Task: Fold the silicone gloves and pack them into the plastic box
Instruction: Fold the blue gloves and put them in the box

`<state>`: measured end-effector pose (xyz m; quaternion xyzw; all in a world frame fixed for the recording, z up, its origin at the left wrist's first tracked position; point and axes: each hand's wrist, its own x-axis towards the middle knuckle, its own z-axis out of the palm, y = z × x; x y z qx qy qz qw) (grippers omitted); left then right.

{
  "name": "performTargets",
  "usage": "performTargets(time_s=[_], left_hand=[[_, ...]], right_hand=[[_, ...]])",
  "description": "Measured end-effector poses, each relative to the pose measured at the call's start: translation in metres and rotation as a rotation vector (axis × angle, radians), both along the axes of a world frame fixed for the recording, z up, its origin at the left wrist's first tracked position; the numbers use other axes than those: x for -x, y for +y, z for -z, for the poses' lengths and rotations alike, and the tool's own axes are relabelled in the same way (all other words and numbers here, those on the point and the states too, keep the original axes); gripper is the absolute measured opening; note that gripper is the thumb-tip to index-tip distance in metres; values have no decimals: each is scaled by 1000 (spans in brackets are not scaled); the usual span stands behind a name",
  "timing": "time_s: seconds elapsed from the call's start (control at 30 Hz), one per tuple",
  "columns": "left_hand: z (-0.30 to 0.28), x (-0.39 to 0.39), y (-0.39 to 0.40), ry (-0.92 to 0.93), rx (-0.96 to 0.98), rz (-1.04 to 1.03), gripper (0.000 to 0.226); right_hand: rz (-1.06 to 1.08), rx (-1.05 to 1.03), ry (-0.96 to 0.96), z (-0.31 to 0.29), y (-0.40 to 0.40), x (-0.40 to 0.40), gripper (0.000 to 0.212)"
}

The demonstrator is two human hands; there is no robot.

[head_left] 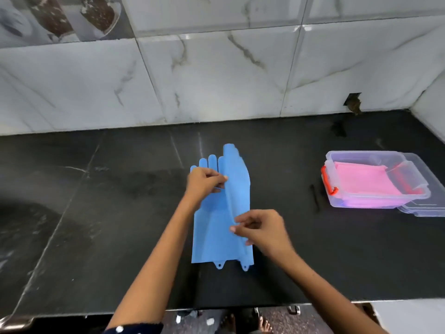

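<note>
Gloves (222,213): blue silicone, a pair stacked lengthwise mid-surface, fingertips toward the wall, cuffs with small hang tabs toward the person. The upper glove's long edge is lifted and partly turned over along the right side.

Left hand (204,180): fingers pinched together on a glove edge near the palm section. Right hand (258,229): fingers pinched together on the turned edge near the cuff.

Handling, as judged: light, soft and floppy, likely to spring open unless a crease is pressed flat; slightly grippy instead of slick. Best held by the long edges at two points, as now, then pressed down along the fold.

Box (374,180): clear plastic, red latch on its near-left end, well apart to the right of the gloves; pink folded items already lie inside. Lid (420,208): clear, under or just beside the box on its right; which, cannot tell.

Surface (108,213): dark polished stone with pale veins.

Wall (216,80): glossy white marble-look tiles.
</note>
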<state>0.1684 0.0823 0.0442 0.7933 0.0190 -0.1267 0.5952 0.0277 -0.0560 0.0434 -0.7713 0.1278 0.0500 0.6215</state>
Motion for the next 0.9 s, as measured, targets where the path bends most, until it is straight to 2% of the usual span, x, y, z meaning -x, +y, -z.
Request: performTargets(time_s=[0.1,0.2,0.37,0.47,0.7,0.9], left_hand=[[19,4,43,90,-43,-119,12],[44,16,58,194,-109,-174,11],[56,23,64,93,-133,-264,14],[54,22,60,23,-187,-257,12],[57,24,55,-35,-207,-309,14],[54,24,56,-216,-115,-316,10]], right_hand=[[-97,40,-6,18,47,-9,20],[-165,163,10,38,58,-14,25],[53,394,-73,56,18,-39,16],[151,462,-50,59,-2,-61,10],[192,225,33,61,3,-97,10],[251,198,-121,53,3,-104,7]])
